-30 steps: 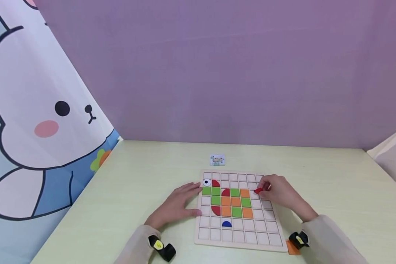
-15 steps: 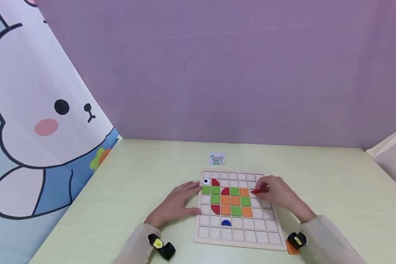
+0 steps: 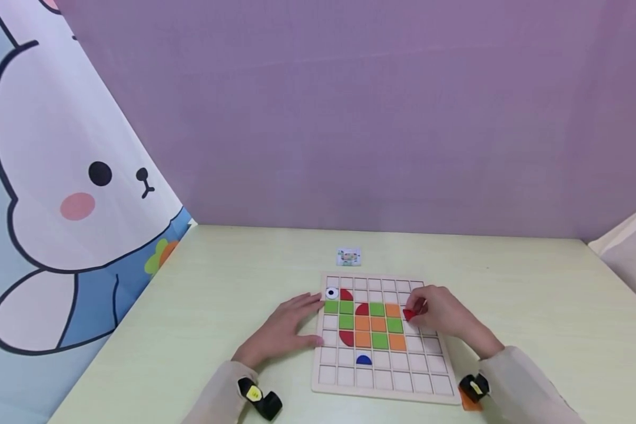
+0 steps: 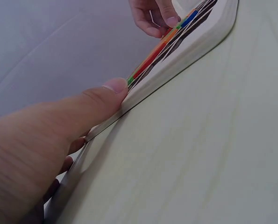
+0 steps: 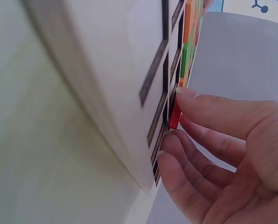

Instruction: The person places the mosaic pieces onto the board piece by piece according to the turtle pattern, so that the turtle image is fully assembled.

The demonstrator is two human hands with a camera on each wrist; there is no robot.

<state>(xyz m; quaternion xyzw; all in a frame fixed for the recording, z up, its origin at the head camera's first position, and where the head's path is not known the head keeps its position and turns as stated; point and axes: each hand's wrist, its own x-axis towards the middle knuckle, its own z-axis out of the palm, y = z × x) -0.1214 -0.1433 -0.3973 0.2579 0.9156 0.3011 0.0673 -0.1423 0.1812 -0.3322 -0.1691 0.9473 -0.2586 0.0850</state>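
A square wooden grid board (image 3: pixel 384 396) lies on the table. My right hand (image 3: pixel 439 309) pinches a small red tile (image 3: pixel 409 315) between thumb and fingertips, over a cell just right of an orange tile (image 3: pixel 393 310). In the right wrist view that red tile (image 5: pixel 174 115) is tilted at the cells, thumb on its upper end. My left hand (image 3: pixel 283 330) rests along the board's left edge, fingers extended, and its thumb (image 4: pixel 101 100) touches the rim. Green and orange square tiles, red quarter-round tiles (image 3: pixel 347 338), an eye tile (image 3: pixel 331 292) and a blue half-round tile (image 3: pixel 364 359) sit in cells.
A small picture card (image 3: pixel 348 257) lies beyond the board's far edge. Near the front right corner, an orange piece (image 3: pixel 470 401) shows partly under the right wrist strap (image 3: pixel 474 387). A purple backdrop (image 3: pixel 381 118) rises behind the table, with a cartoon-printed cloth (image 3: pixel 58 194) on the left.
My right hand has moved slightly left and nearer with the red tile, which has turned in the fingertips and sits beside the orange and green tiles. The left hand stays put.
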